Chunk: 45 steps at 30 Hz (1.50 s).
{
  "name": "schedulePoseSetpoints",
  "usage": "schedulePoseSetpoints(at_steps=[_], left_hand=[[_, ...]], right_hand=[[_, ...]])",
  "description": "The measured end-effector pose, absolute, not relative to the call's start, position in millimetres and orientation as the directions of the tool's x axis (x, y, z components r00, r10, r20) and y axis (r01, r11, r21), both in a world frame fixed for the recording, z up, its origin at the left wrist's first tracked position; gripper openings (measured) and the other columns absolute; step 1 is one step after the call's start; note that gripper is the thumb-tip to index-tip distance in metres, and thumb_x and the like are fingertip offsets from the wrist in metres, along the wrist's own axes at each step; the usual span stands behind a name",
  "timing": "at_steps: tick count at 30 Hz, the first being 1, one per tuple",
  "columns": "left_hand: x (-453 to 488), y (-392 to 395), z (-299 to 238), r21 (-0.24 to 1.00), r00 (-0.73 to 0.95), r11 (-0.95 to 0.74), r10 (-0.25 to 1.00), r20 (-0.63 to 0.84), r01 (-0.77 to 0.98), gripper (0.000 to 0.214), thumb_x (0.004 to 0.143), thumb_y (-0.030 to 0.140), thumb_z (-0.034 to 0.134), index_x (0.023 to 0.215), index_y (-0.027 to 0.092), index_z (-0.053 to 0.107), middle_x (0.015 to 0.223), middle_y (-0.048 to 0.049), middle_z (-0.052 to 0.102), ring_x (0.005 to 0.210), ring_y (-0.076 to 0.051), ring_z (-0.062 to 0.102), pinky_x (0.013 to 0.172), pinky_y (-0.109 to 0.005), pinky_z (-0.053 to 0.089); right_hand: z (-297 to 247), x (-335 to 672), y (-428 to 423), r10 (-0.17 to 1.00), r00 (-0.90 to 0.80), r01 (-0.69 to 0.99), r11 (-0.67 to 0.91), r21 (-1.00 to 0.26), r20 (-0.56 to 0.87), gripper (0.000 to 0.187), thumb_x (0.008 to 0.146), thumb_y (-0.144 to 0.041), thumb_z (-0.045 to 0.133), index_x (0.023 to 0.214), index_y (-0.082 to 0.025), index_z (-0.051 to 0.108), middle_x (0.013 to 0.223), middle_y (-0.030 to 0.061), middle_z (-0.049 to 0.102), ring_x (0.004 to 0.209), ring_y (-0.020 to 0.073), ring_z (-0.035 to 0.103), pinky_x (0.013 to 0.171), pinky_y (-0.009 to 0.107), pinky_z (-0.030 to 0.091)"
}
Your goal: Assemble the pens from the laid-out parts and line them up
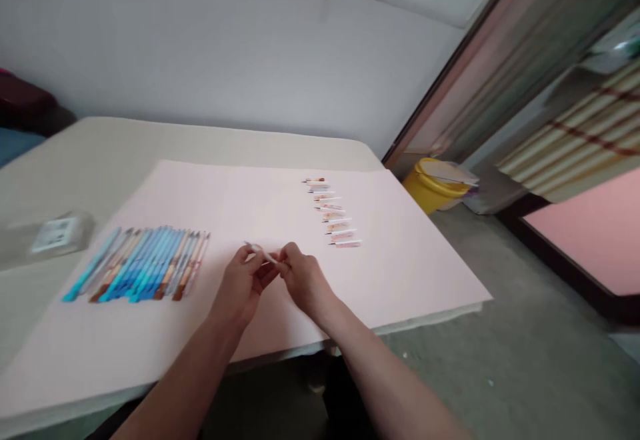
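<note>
Both hands meet over the pink sheet, near the middle of the table, around a slim white pen (pixel 270 258) with a dark tip at its left end. My left hand (pixel 246 279) pinches the pen toward its tip, fingers curled beneath. The fingers of my right hand (pixel 301 275) are closed on the pen's other end. Left of the hands lies a row of pens (pixel 150 263) in blue, brown and grey, side by side. Beyond the hands to the right, several thin white sticks with dark tips (pixel 340 220) lie in a slanting column, with short patterned pieces beside them.
A pink sheet (pixel 400 273) covers much of the pale table (pixel 115 140). On the left lies a clear plastic packet with a white label (pixel 55 235). A white wall stands behind. A yellow bucket (pixel 433 183) is on the floor at the right.
</note>
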<state>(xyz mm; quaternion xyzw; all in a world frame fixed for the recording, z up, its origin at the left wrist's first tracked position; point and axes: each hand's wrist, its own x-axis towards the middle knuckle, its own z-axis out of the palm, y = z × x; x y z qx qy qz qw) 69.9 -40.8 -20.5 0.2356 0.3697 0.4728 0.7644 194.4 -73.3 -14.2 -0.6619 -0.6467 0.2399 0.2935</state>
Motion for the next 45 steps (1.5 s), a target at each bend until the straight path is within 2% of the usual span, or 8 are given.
schedulePoseSetpoints(at_steps=[5, 9, 14, 17, 24, 30, 38, 45], left_hand=[[68, -35, -32, 0.643, 0.269, 0.476, 0.877, -0.399, -0.6, 0.012, 0.076, 0.005, 0.057, 0.072, 0.016, 0.052, 0.072, -0.0047, 0.064, 0.077, -0.018, 0.067, 0.072, -0.032, 0.055], [67, -33, -37, 0.61, 0.238, 0.505, 0.852, -0.466, -0.611, 0.017, 0.08, 0.002, 0.05, 0.069, 0.015, 0.051, 0.071, -0.005, 0.063, 0.077, -0.017, 0.067, 0.072, -0.031, 0.056], [61, -27, -31, 0.612, 0.164, 0.494, 0.842, -0.514, -0.618, 0.019, 0.082, 0.001, 0.046, 0.068, 0.013, 0.052, 0.074, -0.0064, 0.064, 0.078, -0.018, 0.067, 0.067, -0.029, 0.057], [56, -23, -27, 0.617, 0.148, 0.472, 0.853, -0.501, -0.63, 0.021, 0.081, 0.0, 0.046, 0.067, 0.013, 0.052, 0.073, -0.0058, 0.063, 0.077, -0.017, 0.067, 0.067, -0.028, 0.058], [54, -21, -22, 0.609, 0.138, 0.463, 0.854, -0.502, -0.644, 0.022, 0.081, -0.001, 0.046, 0.066, 0.014, 0.052, 0.072, -0.0044, 0.062, 0.077, -0.017, 0.067, 0.066, -0.028, 0.058], [55, -21, -20, 0.599, 0.116, 0.465, 0.842, -0.527, -0.652, 0.021, 0.081, -0.001, 0.046, 0.067, 0.013, 0.051, 0.071, -0.0054, 0.062, 0.074, -0.017, 0.067, 0.065, -0.028, 0.058], [53, -20, -26, 0.605, 0.109, 0.457, 0.846, -0.522, -0.652, 0.018, 0.08, 0.0, 0.048, 0.068, 0.014, 0.05, 0.071, -0.0058, 0.063, 0.075, -0.017, 0.067, 0.066, -0.029, 0.057], [57, -23, -24, 0.671, 0.084, 0.384, 0.897, -0.434, -0.634, 0.015, 0.079, 0.005, 0.052, 0.069, 0.015, 0.049, 0.071, -0.0073, 0.064, 0.074, -0.017, 0.066, 0.069, -0.031, 0.055]], right_hand=[[-12, 193, -72, 0.999, 0.042, 0.732, -0.038, -0.681, -0.011, 0.006, 0.087, -0.019, 0.048, 0.092, -0.022, 0.047, 0.062, -0.0035, 0.059, 0.054, 0.0111, 0.054, 0.051, 0.019, 0.031], [-14, 203, -70, 0.998, 0.039, 0.777, 0.003, -0.63, 0.053, 0.01, 0.088, -0.031, 0.05, 0.092, -0.022, 0.05, 0.071, -0.0011, 0.063, 0.063, 0.0122, 0.058, 0.055, 0.019, 0.033], [-20, 269, -67, 0.962, 0.234, 0.936, -0.184, -0.299, 0.14, 0.018, 0.091, -0.023, 0.039, 0.091, -0.021, 0.057, 0.093, 0.0054, 0.065, 0.085, 0.0161, 0.058, 0.064, 0.023, 0.034], [-27, 315, -70, 0.928, 0.373, 0.917, -0.365, -0.161, 0.019, 0.021, 0.086, -0.016, 0.041, 0.096, -0.021, 0.06, 0.102, 0.0066, 0.063, 0.094, 0.0171, 0.056, 0.066, 0.023, 0.035], [-40, 349, -73, 0.911, 0.398, 0.907, -0.409, -0.105, -0.109, 0.019, 0.084, -0.02, 0.045, 0.091, -0.021, 0.063, 0.088, 0.0059, 0.066, 0.076, 0.0165, 0.058, 0.059, 0.025, 0.033], [-41, 351, -71, 0.892, 0.437, 0.894, -0.445, -0.051, -0.116, 0.025, 0.08, -0.016, 0.048, 0.1, -0.022, 0.061, 0.104, 0.0091, 0.059, 0.089, 0.0198, 0.056, 0.062, 0.025, 0.033], [-33, 331, -74, 0.953, 0.265, 0.954, -0.282, -0.104, -0.148, 0.011, 0.083, -0.017, 0.047, 0.082, -0.019, 0.058, 0.087, 0.006, 0.061, 0.081, 0.0169, 0.053, 0.057, 0.023, 0.028], [-3, 262, -82, 0.994, -0.107, 0.887, 0.109, -0.449, 0.03, 0.014, 0.088, -0.03, 0.05, 0.078, -0.021, 0.048, 0.074, -0.0025, 0.058, 0.065, 0.0108, 0.05, 0.056, 0.021, 0.025]])
